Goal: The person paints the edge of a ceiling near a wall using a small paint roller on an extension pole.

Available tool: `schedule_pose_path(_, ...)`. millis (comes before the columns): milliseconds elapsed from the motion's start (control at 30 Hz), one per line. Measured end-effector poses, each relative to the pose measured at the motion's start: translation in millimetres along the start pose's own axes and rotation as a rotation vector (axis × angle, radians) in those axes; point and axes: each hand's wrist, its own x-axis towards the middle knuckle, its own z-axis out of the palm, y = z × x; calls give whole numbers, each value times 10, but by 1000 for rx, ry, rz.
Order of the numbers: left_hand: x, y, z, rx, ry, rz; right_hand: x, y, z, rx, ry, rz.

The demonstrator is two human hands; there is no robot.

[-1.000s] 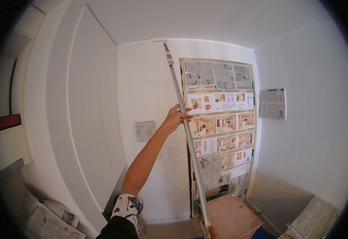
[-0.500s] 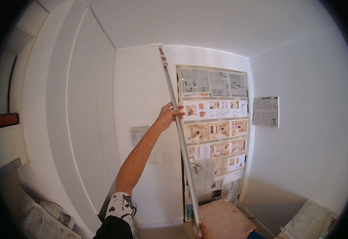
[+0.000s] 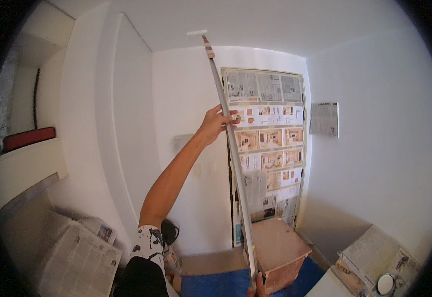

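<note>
A long grey pole slants up from the bottom edge, with a paint roller's brown-and-white striped handle at its top. The narrow white roller is up against the ceiling, a little out from the top of the far wall. My left hand, arm stretched up, is closed around the upper part of the pole, some fingers showing past it. Low down, my right hand grips the pole's bottom end and is partly cut off by the picture's edge.
Newspaper and printed sheets cover a door in the far wall. In front stands a brown box-like stool on a blue floor covering. Newspapers lie at lower left. A newspaper-covered surface is at lower right.
The roller has moved from the top of the far wall out onto the ceiling, toward me. The view has shifted, showing more floor and more of my right hand.
</note>
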Motion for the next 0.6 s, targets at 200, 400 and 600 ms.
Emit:
schedule_pose_path(200,-845,792,603,4,-16,6,-939,-649,-889,147,-311,397)
schedule_pose_path(400,-1577,1619,1165,40,-9,14,-1390,-1474,-1646,206,-135,303)
schedule_pose_path(600,-2173,2161,1541,27,-59,28,-1879,-2027,-2395,222,-284,497)
